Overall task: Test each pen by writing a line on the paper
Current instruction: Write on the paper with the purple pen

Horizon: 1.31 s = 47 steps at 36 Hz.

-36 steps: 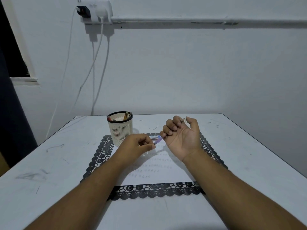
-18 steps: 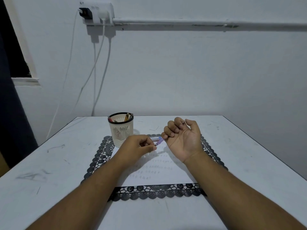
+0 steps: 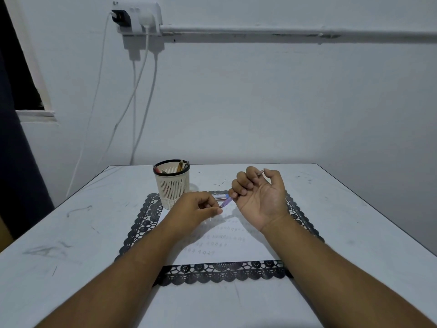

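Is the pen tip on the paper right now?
No: the pen is held between both hands above the paper, its tip clear of the sheet.

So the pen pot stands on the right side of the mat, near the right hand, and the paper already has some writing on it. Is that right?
Not quite. The head view shows the pen pot at the mat's left far corner, nearer the left hand. The paper does already carry rows of writing.

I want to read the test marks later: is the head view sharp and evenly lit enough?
Head view: dim, bluish, soft light; wide-angle bending at the edges; marks on the paper faint and slightly blurred, unreadable; the hands cast a soft shadow across its far part; no glare; the pen is small and smeared.
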### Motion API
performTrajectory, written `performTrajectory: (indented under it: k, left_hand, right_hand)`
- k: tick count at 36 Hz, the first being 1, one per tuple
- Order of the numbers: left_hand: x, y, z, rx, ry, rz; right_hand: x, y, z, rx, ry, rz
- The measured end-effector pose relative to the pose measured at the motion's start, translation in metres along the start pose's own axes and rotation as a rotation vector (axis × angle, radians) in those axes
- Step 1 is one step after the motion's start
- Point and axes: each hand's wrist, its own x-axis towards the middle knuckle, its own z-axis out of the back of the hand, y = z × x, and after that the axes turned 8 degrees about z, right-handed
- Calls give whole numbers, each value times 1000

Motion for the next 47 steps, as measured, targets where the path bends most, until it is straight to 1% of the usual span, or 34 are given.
performTrajectory:
  k: [5,14,33,47]
  left_hand:
    - [0,1,0,7,-1,-5]
    - [0,2,0,-7,-4,3]
    - [-2,-1,3,6,25,-30]
    - [-1,0,7,38,44,-64]
  right_hand:
    - [0,3,-1,-46,6,8]
    - [-1,0,0,13,-2,1]
    - [-2,3,0,39,-44,2]
    - [1,4,2,38,-42,15]
